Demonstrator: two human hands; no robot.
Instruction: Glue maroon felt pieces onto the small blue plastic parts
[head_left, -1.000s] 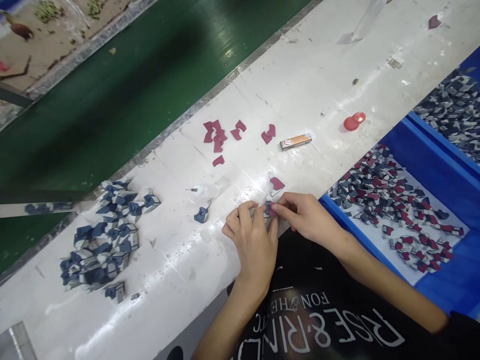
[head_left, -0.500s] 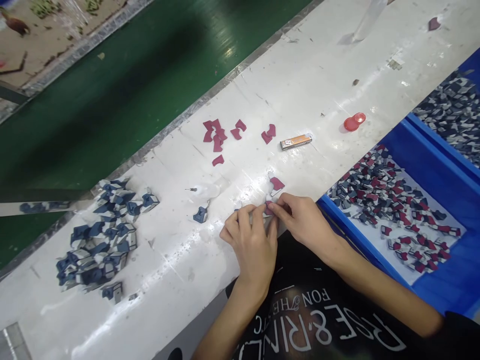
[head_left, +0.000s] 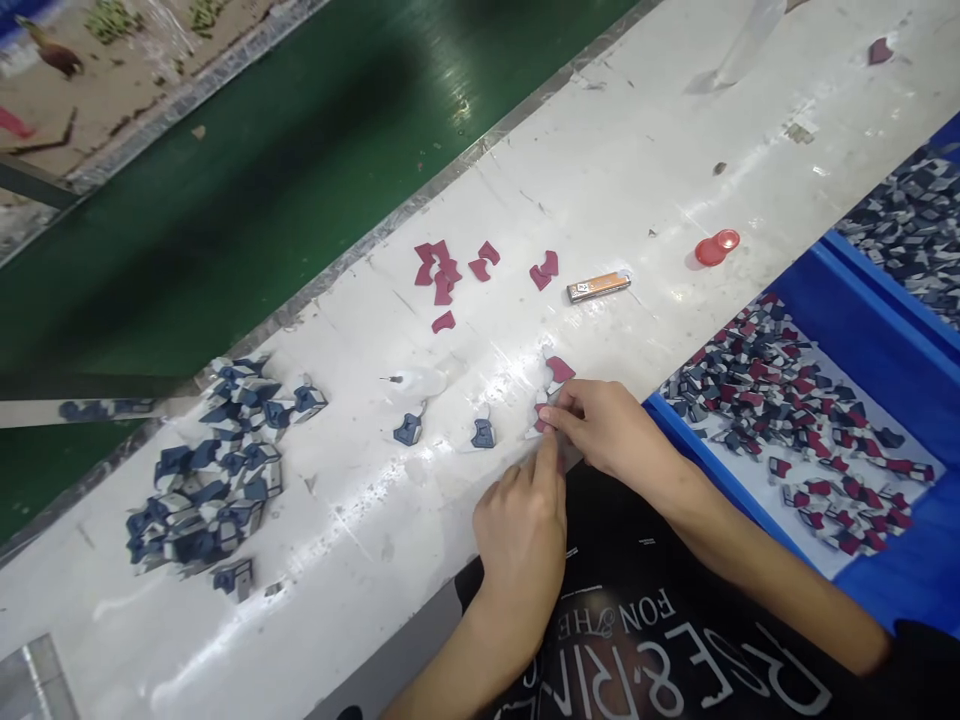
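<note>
Right hand (head_left: 611, 430): fingers (head_left: 564, 412) pinched on small maroon cut piece (head_left: 541, 416). Left hand (head_left: 521, 540): fingers open, empty. Navy-and-white moulded piece (head_left: 484, 434) lies just left of them, on white worktop (head_left: 360, 560).

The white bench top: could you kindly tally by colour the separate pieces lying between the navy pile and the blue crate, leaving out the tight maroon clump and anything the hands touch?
Maroon pieces: 6
Navy pieces: 2
Total: 8

Parts pile (head_left: 214, 470) L on bench (head_left: 360, 560), bin (head_left: 862, 310) R.
</note>
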